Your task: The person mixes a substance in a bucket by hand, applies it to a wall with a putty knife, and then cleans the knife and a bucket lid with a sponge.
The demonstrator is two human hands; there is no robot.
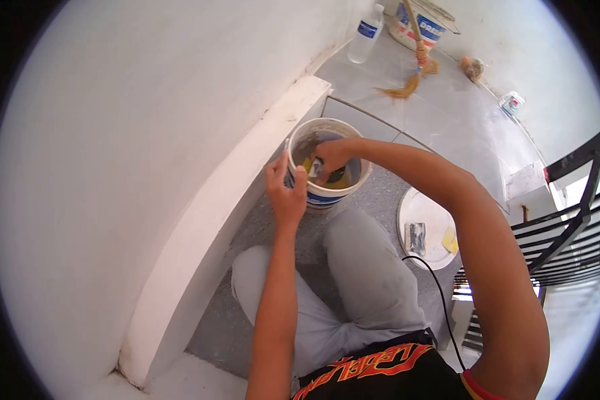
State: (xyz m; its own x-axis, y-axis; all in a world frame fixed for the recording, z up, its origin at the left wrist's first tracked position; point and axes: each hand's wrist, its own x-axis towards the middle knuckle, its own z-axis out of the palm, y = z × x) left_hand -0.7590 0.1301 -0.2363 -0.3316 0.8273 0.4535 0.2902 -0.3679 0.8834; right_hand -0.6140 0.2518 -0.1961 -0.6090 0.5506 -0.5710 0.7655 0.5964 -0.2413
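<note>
A white plastic bucket (319,198) with a blue label band stands on the floor, close to the low white ledge. My left hand (289,191) grips its near left side, thumb and fingers at the rim. Inside the bucket, below the rim, is my right hand (333,157), its fingers closed. A dark piece (338,175) with pale and yellow parts beside it shows at those fingers; I cannot tell what kind of thing it is. Greyish matter coats the bucket's inner wall.
A round white lid (433,208) lies to the right, bearing a grey-black block (415,238) and a yellow piece (451,241). On the raised tiled floor are a water bottle (366,40), a straw broom (407,87) and a larger paint bucket (407,30). Black metal railing (560,247) stands right.
</note>
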